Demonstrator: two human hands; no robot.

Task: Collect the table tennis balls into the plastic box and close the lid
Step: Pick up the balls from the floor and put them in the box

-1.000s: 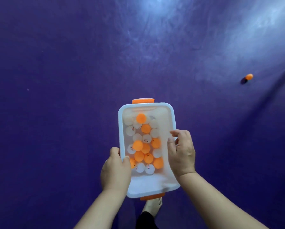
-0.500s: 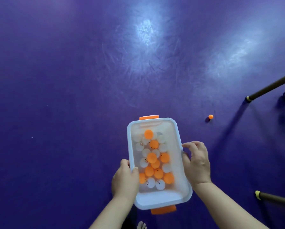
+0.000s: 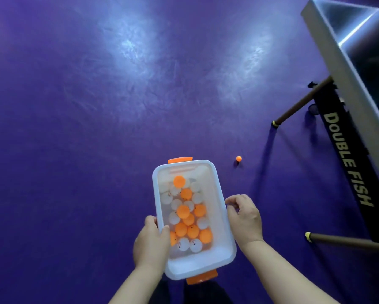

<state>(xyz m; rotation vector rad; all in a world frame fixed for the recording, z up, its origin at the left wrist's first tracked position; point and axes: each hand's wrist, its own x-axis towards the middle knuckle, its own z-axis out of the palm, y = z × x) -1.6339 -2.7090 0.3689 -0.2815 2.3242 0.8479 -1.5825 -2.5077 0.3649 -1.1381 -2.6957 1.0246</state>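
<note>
The white plastic box [image 3: 221, 207] is held above the purple floor, lidless, with orange latches at both ends. Several orange and white table tennis balls [image 3: 185, 212] lie inside it. My left hand [image 3: 151, 242] grips the left rim, thumb hooked over the edge. My right hand [image 3: 244, 217] sits just outside the right rim with fingers loosely curled and the thumb at the edge, holding nothing. One loose orange ball [image 3: 238, 158] lies on the floor, beyond the box's far right corner. No lid is in view.
A table tennis table [image 3: 346, 69] with a black "DOUBLE FISH" panel [image 3: 348, 160] fills the right side. Its brown legs [image 3: 300, 104] with yellow feet stand close to the loose ball. Purple floor [image 3: 96, 106] stretches left and ahead.
The view has swung towards the table, which now shows at the right. The loose orange ball has come nearer the box. My right hand has slid from over the rim to beside it.
</note>
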